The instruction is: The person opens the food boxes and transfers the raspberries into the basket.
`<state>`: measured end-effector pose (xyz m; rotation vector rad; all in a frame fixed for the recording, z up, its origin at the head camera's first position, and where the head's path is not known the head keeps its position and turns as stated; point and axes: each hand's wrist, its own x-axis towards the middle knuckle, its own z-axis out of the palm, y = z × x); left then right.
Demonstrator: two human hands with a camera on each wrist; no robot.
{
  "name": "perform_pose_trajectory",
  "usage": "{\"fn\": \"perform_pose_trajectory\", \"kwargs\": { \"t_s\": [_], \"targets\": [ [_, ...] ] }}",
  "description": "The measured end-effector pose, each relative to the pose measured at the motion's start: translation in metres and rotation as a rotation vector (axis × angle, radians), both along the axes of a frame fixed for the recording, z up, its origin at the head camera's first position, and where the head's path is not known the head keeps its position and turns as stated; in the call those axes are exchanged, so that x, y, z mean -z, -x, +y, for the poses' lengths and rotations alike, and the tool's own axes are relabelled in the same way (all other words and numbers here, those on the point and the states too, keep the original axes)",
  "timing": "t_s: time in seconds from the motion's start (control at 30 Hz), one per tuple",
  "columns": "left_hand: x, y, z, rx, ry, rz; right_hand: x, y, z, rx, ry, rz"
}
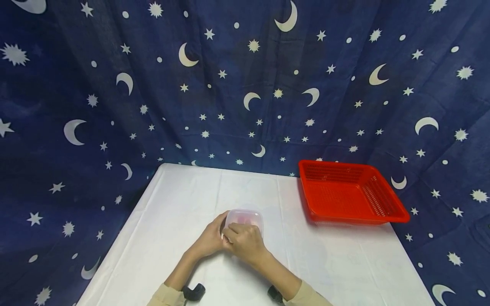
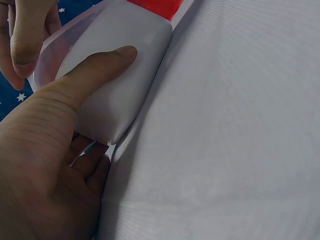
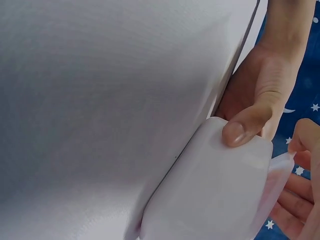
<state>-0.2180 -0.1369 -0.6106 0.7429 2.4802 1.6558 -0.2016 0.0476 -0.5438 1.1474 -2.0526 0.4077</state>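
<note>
A white plastic food container (image 3: 215, 185) stands on the table before me, topped by a translucent lid (image 1: 246, 216) through which something pinkish shows. My left hand (image 1: 209, 239) grips the container's near left side; in the left wrist view the thumb lies along its wall and the fingers go round behind. Over the near edge, my right hand (image 1: 246, 243) pinches the lid's rim between thumb and bent finger. That edge of the lid stands raised off the container in the right wrist view. The container's contents are mostly hidden by the lid and the right hand.
A red plastic basket (image 1: 340, 197) with slotted walls sits at the table's back right. White cloth covers the table (image 1: 183, 191). A dark blue curtain (image 1: 229, 85) with moons and stars hangs behind and at both sides.
</note>
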Motion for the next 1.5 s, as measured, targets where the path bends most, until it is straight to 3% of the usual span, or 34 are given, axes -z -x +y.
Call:
{"fn": "perform_pose_trajectory", "kwargs": {
  "t_s": [0.2, 0.57, 0.83, 1.1, 1.3, 1.5],
  "targets": [
    [-0.001, 0.000, 0.000, -0.011, 0.011, 0.001, -0.001, -0.001, 0.000, -0.012, 0.010, -0.006],
    [-0.002, 0.001, 0.001, 0.016, -0.035, -0.062, -0.003, 0.004, 0.002, -0.032, 0.071, 0.089],
    [0.000, 0.001, 0.002, -0.014, 0.001, -0.039, -0.013, 0.004, 0.011, -0.020, 0.131, 0.089],
    [0.000, -0.001, 0.003, -0.066, 0.047, -0.029, -0.017, 0.003, 0.015, 0.000, 0.107, 0.105],
    [-0.002, -0.001, 0.004, -0.098, 0.081, -0.005, -0.022, 0.003, 0.018, 0.014, 0.108, 0.084],
    [-0.003, -0.002, 0.005, -0.120, 0.083, -0.029, -0.028, 0.004, 0.023, 0.026, 0.153, 0.024]
  ]
}}
